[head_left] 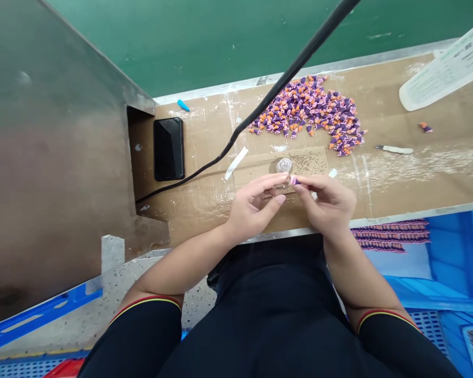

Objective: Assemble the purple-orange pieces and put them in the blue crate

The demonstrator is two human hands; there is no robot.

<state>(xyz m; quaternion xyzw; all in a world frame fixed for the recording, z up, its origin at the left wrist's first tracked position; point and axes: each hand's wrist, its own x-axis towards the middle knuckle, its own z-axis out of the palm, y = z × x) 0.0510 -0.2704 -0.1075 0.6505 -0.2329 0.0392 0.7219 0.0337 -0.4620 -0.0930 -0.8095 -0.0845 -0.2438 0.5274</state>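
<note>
Between the thumb and fingers of my right hand (329, 205) is a small purple and pink piece (295, 180), mostly covered by the fingertips. My left hand (256, 205) curves beside it, thumb and index finger apart. Its index fingertip lies at the near side of a small round clear object (284, 166); I cannot tell whether they touch. That object stands on a cardboard patch (252, 167) strewn with tiny dark specks. Beyond the hands lies a heap of small purple, orange and pink pieces (311, 107).
A black phone (168, 149) lies left beside a metal housing (55, 157). A black cable (260, 107) crosses overhead. Rightward are a small knife (396, 149), one loose piece (426, 127) and a whitish plastic container (445, 73). Below right, a blue bin (453, 252) holds rows of pieces.
</note>
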